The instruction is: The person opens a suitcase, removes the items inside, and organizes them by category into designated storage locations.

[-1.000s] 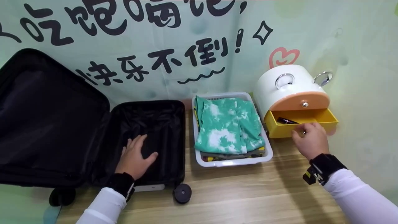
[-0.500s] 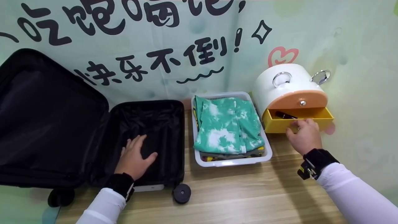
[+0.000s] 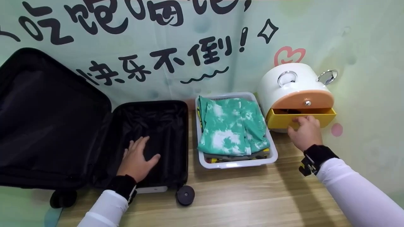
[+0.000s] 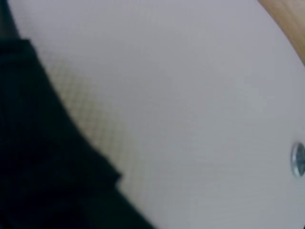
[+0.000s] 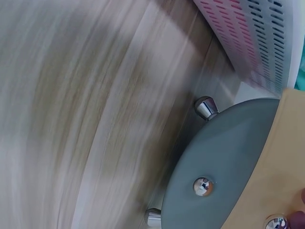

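Note:
My right hand [image 3: 306,132] is at the front of a yellow drawer [image 3: 279,121], in a white drum-shaped drawer box [image 3: 296,75]. In the right wrist view, fingertips [image 5: 297,220] touch the drawer front right beside its chrome knob [image 5: 276,222], which stands free of them. A narrow gap shows above the drawer, with a dark pen-like item [image 3: 292,111] mostly in shadow. My left hand [image 3: 136,160] lies spread, holding nothing, over the black interior of an open suitcase [image 3: 170,151]. The left wrist view shows a pale shell, blurred, and a dark strap.
A white basket [image 3: 233,165] holds folded clothes, a green-and-white tie-dye piece [image 3: 225,126] on top, between suitcase and drawer box. The suitcase lid [image 3: 47,126] leans back at the left. Below the yellow drawer is a grey drawer [image 5: 224,157]. Wooden table [image 3: 246,198] underneath; printed backdrop behind.
The yellow drawer has slid inward with my right hand moving along at its front, and the dark item inside has become mostly covered. My left hand stays in place.

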The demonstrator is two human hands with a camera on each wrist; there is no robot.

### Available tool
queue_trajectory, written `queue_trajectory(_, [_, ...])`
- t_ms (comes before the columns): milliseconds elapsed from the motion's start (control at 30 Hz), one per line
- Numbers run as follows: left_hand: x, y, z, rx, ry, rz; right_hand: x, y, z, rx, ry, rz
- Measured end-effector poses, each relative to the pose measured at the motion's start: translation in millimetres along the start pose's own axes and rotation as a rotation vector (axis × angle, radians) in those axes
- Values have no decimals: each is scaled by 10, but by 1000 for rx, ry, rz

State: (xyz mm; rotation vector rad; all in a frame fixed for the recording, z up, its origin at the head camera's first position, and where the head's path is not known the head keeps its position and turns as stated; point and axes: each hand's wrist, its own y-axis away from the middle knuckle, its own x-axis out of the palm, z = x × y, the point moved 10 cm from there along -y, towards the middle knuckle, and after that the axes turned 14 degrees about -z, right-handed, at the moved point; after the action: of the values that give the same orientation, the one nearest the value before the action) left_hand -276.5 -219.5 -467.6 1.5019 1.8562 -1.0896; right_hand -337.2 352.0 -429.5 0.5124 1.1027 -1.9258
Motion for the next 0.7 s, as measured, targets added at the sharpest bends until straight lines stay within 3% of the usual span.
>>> queue_trajectory(700, [34, -4, -26, -2, 8, 20, 178, -100, -66, 52, 10, 26])
